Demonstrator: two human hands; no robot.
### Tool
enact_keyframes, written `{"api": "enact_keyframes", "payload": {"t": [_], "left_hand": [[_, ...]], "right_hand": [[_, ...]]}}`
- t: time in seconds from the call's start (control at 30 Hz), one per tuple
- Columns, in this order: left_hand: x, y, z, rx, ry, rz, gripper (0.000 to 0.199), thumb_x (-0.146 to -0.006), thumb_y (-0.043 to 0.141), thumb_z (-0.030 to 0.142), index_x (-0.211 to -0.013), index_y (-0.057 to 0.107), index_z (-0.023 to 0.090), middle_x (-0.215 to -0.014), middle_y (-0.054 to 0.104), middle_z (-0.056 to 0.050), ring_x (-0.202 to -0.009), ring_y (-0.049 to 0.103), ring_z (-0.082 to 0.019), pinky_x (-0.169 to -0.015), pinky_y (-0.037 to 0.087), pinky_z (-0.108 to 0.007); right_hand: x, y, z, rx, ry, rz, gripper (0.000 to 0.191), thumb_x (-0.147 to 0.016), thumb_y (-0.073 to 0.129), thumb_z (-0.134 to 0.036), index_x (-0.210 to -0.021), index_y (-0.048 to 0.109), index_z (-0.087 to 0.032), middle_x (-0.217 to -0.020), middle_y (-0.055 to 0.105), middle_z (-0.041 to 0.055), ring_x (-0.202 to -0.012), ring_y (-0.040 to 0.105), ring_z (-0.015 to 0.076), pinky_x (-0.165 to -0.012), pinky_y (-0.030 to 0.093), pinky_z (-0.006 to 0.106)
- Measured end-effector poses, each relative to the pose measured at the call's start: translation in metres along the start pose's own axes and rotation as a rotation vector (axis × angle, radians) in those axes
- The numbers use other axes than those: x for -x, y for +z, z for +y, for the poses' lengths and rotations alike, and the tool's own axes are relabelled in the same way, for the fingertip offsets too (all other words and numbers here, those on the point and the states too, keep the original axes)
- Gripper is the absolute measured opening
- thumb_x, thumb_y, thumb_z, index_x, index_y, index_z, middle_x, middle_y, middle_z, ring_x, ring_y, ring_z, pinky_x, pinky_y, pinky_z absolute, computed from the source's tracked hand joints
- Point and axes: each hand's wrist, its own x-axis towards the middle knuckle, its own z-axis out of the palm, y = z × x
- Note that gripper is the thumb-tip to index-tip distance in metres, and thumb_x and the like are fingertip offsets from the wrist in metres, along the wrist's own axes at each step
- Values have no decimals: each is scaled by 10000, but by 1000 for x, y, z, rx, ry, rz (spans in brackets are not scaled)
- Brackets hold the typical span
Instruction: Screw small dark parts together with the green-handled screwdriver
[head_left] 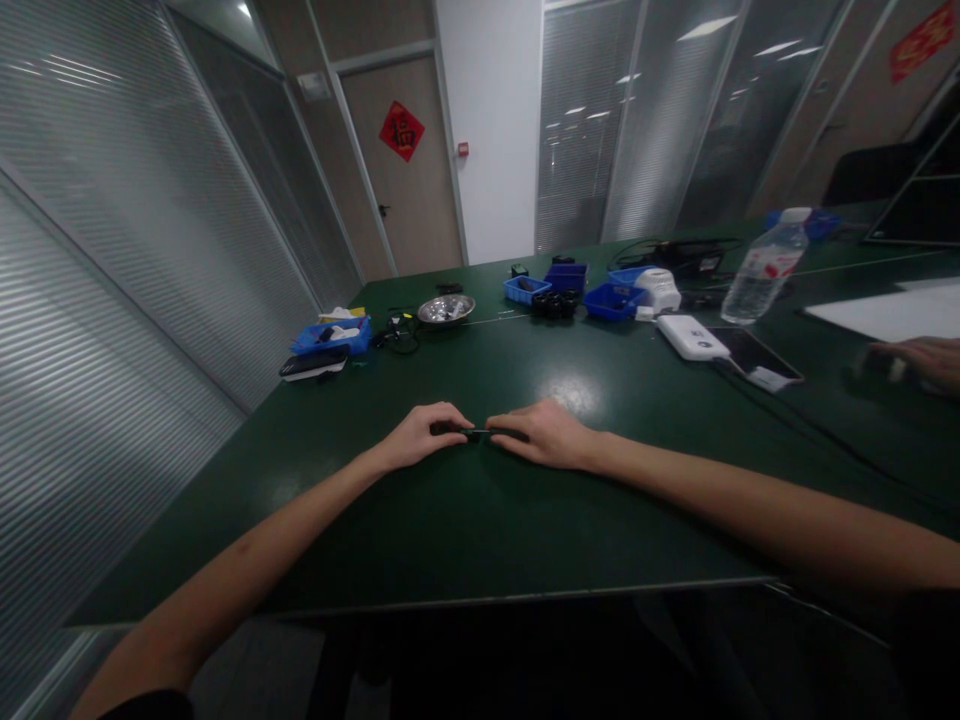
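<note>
My right hand [551,434] is closed around the dark handle of what looks like a small screwdriver [513,434]. Its thin metal shaft points left, toward the fingertips of the other hand. My left hand [424,434] pinches a small black part [471,434], mostly covered by the fingers. Shaft and part meet or nearly meet; the exact contact is too small to make out. Both hands rest low over the green table [450,530], near its middle.
Farther back are a metal bowl [447,310], a blue tray [331,336] and several small blue bins [613,301]. To the right are a white power bank [691,338], a phone [754,355], a water bottle [766,268] and another person's hand [922,360].
</note>
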Motion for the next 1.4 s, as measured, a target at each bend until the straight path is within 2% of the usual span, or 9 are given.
{"api": "enact_keyframes", "payload": {"t": [0.43, 0.57, 0.67, 0.77, 0.83, 0.93, 1.03, 1.2, 1.4], "left_hand": [[-4, 11, 8, 22, -29, -17, 286, -965, 693, 391, -1133, 758, 168, -1089, 688, -91, -973, 631, -199, -840, 479, -304], [-3, 10, 10, 8, -44, -34, 374, -942, 724, 378, -1265, 708, 189, -1099, 676, -76, -967, 625, -194, -837, 470, -304], [-2, 8, 13, 37, -68, -42, 588, -940, 732, 347, -1484, 541, 230, -1104, 683, -56, -972, 631, -182, -842, 458, -301], [-2, 7, 13, 76, -87, -42, 695, -936, 740, 332, -1554, 435, 245, -1081, 692, -38, -959, 642, -172, -827, 451, -295], [-1, 6, 11, 78, -83, -40, 634, -932, 744, 334, -1505, 491, 234, -1084, 692, -40, -964, 645, -175, -829, 453, -298], [-1, 5, 10, 36, -54, -46, 400, -935, 737, 335, -1301, 657, 196, -1113, 686, -64, -999, 643, -192, -855, 464, -310], [0, 3, 12, -9, -32, -61, 268, -950, 712, 333, -1165, 716, 172, -1121, 679, -87, -1015, 638, -208, -883, 481, -328], [0, 6, 20, -69, 46, -35, 216, -989, 649, 260, -1189, 701, 199, -1205, 666, -102, -1161, 605, -240, -1025, 481, -403], [0, 14, 25, -210, 137, -15, 365, -1044, 508, 183, -1388, 613, 249, -1414, 589, -106, -1343, 517, -237, -1175, 402, -458]], "right_hand": [[-1, 4, -4, 95, -102, 29, 429, -1099, 394, -420, -1356, 647, -188, -993, 753, 89, -756, 672, 170, -667, 411, 276], [-1, 5, -4, 91, -11, 60, 430, -1091, 404, -434, -1364, 645, -204, -980, 763, 79, -750, 676, 172, -665, 415, 273], [-3, 6, -1, 74, 122, 99, 426, -1077, 428, -431, -1362, 652, -206, -1040, 775, 84, -813, 705, 193, -710, 447, 285], [-5, 5, 2, 74, 255, 95, 409, -1062, 453, -436, -1325, 679, -218, -1016, 784, 75, -793, 710, 201, -727, 461, 297], [-6, 5, 3, 82, 308, 87, 399, -1054, 465, -442, -1310, 688, -232, -1003, 786, 68, -784, 710, 204, -730, 464, 303], [-6, 4, 3, 85, 357, 85, 397, -1053, 458, -455, -1293, 696, -247, -1002, 786, 60, -788, 710, 208, -723, 465, 304], [-5, 3, 4, 66, 381, 79, 409, -1060, 442, -467, -1294, 694, -245, -987, 783, 57, -774, 706, 200, -710, 467, 299], [-5, 1, 3, 59, 384, 62, 430, -1058, 445, -479, -1326, 679, -238, -1032, 783, 67, -802, 713, 207, -728, 476, 299], [-7, 2, 1, 115, 406, 62, 425, -1052, 452, -471, -1323, 687, -243, -1049, 786, 77, -847, 726, 235, -748, 481, 310]]}}
